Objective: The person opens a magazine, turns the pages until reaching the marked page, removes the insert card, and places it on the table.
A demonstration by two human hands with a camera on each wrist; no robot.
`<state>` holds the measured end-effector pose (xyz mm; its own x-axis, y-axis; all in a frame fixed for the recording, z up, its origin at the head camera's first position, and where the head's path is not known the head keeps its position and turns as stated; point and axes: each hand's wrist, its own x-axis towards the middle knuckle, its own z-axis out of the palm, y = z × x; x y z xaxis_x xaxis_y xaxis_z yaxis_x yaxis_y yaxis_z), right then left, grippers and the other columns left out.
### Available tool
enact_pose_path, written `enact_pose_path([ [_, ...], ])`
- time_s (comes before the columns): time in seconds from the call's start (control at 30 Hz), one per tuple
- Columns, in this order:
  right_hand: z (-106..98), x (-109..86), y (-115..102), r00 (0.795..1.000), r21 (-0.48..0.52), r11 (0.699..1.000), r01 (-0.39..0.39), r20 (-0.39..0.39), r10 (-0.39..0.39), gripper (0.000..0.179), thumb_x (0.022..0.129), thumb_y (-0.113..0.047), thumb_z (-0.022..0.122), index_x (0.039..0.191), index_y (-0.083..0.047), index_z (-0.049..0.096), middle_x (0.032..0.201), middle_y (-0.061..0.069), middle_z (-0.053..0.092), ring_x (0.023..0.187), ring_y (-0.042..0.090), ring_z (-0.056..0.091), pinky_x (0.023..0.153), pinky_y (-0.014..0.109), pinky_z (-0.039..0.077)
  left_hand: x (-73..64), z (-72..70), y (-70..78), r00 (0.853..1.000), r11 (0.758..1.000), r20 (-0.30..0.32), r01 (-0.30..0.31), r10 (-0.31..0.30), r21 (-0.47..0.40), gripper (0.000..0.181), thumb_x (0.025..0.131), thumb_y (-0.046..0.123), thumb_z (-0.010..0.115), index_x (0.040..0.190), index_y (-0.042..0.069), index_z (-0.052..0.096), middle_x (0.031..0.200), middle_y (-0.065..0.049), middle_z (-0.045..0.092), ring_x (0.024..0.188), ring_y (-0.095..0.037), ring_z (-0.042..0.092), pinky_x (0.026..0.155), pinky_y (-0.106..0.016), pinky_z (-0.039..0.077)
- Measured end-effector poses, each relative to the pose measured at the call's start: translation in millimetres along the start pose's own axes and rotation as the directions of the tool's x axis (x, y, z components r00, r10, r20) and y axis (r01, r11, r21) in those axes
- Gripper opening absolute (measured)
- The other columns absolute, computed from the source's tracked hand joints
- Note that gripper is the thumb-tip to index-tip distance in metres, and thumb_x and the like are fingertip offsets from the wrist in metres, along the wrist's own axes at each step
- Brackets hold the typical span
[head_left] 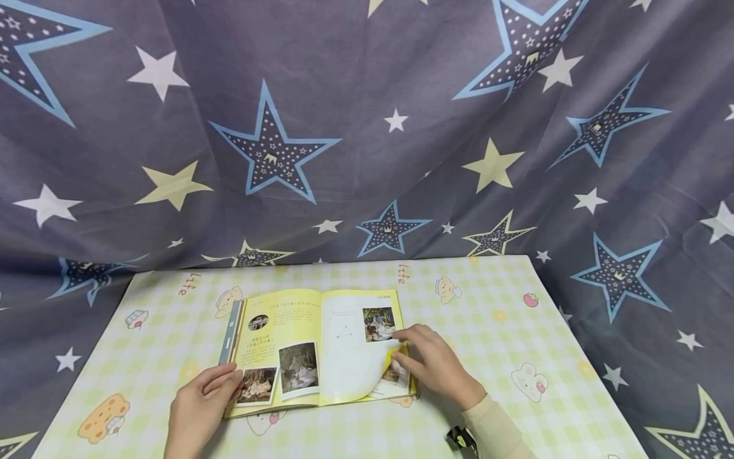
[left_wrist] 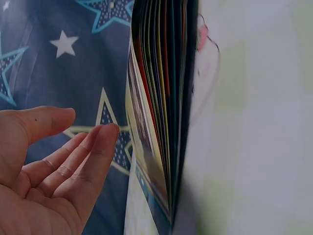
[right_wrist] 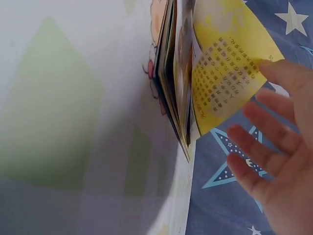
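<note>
Just touching a curled page (head_left: 351,363) with loosely spread right fingers (head_left: 414,335), got relaxed, empty left fingers (head_left: 212,377) too, plus an illustrated book (head_left: 292,328) between both.

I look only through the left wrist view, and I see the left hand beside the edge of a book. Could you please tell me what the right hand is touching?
Observer: In the head view, the right hand touches a page of the open book, near the curled-up lower right corner of this page.
Operator: Thank you. From my side I cannot see under that corner. May I know what is on the underside?
Observer: The right wrist view shows it: the underside is yellow, with rows of printed text.
</note>
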<state>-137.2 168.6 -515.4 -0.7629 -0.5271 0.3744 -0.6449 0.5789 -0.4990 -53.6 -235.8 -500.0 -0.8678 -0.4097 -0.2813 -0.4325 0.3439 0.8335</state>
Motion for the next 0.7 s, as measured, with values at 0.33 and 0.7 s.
enact_pose_path([
  [0.33, 9, 6.0, -9, 0.996, -0.001, 0.999, -0.037, -0.084, 0.036, 0.041, 0.092, -0.025, 0.077, 0.127, -0.009, 0.062, 0.091, -0.006, 0.067, 0.080, 0.009, 0.065, 0.070, 0.030, 0.059, -0.3, 29.9, 22.9, 0.985, 0.991, 0.125, -0.110, 0.119, -0.077, 0.037, 0.095, 0.028, 0.071, 0.124, 0.004, 0.069, 0.107, -0.009, 0.074, 0.091, -0.015, 0.073, 0.074, -0.022, 0.059],
  [0.7, 14, 18.8, -21, 0.997, 0.154, 0.987, 0.051, -0.065, -0.041, 0.038, 0.097, -0.017, 0.069, 0.133, -0.008, 0.058, 0.111, 0.001, 0.067, 0.096, 0.016, 0.068, 0.084, 0.031, 0.059, -3.2, 57.9, 41.5, 0.956, 0.968, 0.192, -0.194, 0.223, -0.161, 0.033, 0.094, 0.027, 0.074, 0.119, 0.006, 0.072, 0.103, -0.008, 0.074, 0.091, -0.019, 0.073, 0.075, -0.022, 0.059],
])
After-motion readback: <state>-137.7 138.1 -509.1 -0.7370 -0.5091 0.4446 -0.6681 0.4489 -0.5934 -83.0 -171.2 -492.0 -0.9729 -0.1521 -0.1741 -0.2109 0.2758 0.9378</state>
